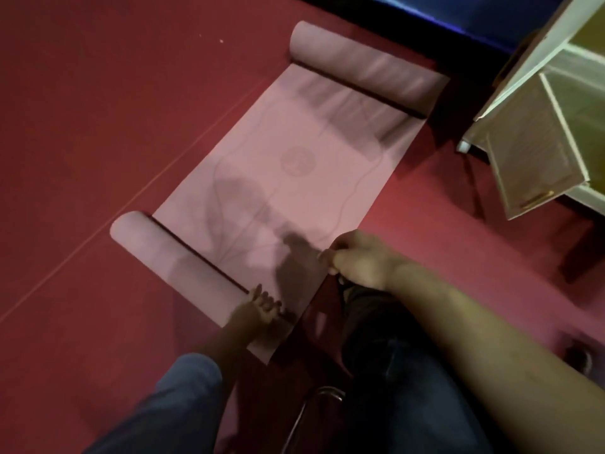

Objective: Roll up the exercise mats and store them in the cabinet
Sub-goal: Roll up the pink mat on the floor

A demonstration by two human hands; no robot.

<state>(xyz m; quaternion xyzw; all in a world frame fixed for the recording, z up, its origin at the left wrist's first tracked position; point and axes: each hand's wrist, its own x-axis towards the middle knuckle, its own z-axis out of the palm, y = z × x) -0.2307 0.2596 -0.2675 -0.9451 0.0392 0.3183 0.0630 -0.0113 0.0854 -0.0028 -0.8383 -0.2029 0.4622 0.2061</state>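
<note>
A pink exercise mat (294, 165) lies on the red floor, with a rolled end at the far side (366, 63) and another roll at the near left (170, 257). My right hand (357, 260) pinches the mat's near right edge, fingers curled. The edge is lifted and shows a dark red underside (324, 309). A bare foot (262, 304) from a jeans leg rests on the near roll's end. My left hand is out of sight. The white cabinet (556, 103) stands at the upper right with its door (537, 165) open.
Red floor (98, 126) spreads to the left and beyond the mat. A dark blue strip (458, 18) runs along the top. My jeans-clad legs fill the bottom, with a curved metal bar (324, 394) between them.
</note>
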